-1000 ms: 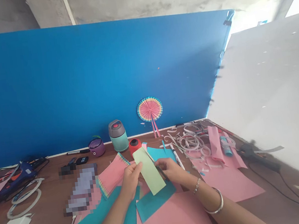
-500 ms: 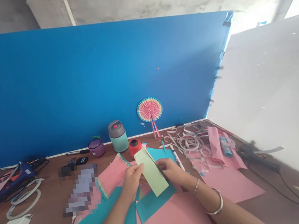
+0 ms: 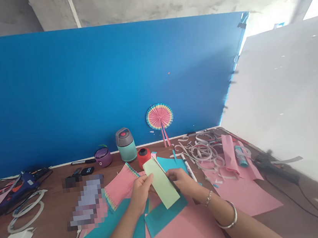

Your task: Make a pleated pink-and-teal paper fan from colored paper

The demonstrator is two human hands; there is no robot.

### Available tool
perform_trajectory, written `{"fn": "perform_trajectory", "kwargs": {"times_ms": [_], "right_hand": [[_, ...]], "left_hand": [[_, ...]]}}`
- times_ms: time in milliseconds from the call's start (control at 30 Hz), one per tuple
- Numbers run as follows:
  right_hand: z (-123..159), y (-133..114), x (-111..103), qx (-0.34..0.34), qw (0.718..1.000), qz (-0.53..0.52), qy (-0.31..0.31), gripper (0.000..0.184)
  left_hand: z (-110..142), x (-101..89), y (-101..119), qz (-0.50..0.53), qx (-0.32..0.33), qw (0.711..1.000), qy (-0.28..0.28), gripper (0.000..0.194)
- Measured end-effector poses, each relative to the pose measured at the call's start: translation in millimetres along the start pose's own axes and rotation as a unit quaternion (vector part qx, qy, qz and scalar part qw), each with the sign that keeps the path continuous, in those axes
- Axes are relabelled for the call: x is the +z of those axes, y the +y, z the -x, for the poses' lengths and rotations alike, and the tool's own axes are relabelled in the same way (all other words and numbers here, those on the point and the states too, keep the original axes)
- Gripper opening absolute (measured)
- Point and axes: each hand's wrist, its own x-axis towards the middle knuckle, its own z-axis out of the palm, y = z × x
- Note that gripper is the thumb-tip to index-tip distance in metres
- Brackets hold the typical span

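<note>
Head view: left hand point(image 3: 141, 190) pinching green paper point(image 3: 161, 184) (teal sheet point(image 3: 164, 218) beneath), right hand's point(image 3: 183, 181) grip unclear.

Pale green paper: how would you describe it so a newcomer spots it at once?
Below the big blue partition is a brown table. Over it, the left hand pinches the pale green paper, with the right hand at its right edge. It is the slanted, plain rectangle between the hands; its neighbours just below are a teal sheet and a pink sheet.
</note>
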Motion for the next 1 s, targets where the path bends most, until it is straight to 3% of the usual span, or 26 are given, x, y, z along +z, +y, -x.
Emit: {"fn": "perform_trajectory", "kwargs": {"times_ms": [300,467,600,733,833,1000], "right_hand": [[-2,2,-4,0.011,0.999,0.026,0.029,0.019],[-1,-2,-18,0.017,0.99,0.066,0.124,0.031],[-1,0,-36,0.002,0.95,0.222,0.219,0.024],[-2,2,-45,0.01,0.906,0.343,0.249,0.016],[-4,0,-42,0.033,0.918,0.31,0.245,0.019],[-11,-10,-37,0.097,0.955,0.17,0.222,0.034]], "left_hand": [[-3,-3.1,-3,-0.011,0.014,0.999,0.029,0.04],[-6,-13.4,-7,-0.011,0.052,0.994,0.092,0.033],[-7,-19.8,-9,0.004,0.077,0.987,0.138,0.027],[-7,-21.3,-10,0.013,0.079,0.985,0.151,0.023],[-7,-21.4,-12,0.013,0.072,0.986,0.148,0.022],[-9,-22.0,-13,0.009,0.073,0.986,0.151,0.023]]}}
